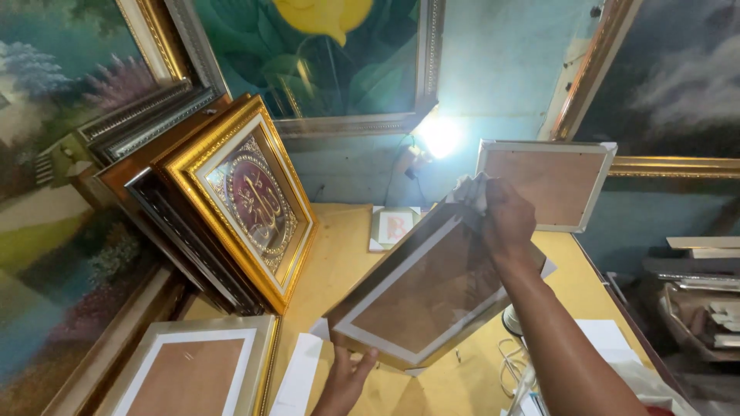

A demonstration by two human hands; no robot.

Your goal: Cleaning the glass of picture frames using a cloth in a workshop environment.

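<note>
The left hand [345,377] pinches the bottom edge of the tilted picture frame [432,289] above the yellow table [339,262] (hold it steady), while the right hand [506,219] presses a crumpled cloth [468,190] on its top corner, best rubbed gently.

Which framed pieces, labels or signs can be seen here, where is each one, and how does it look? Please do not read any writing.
Ornate plaque: leaning at left, gold frame, dark red oval centre.
Held frame: tilted between left hand and right hand, silver edge, white mat, brown centre.
Small frame: flat at the table's back, pale.
Backed frame: upright at right, white edge, brown board.
</note>
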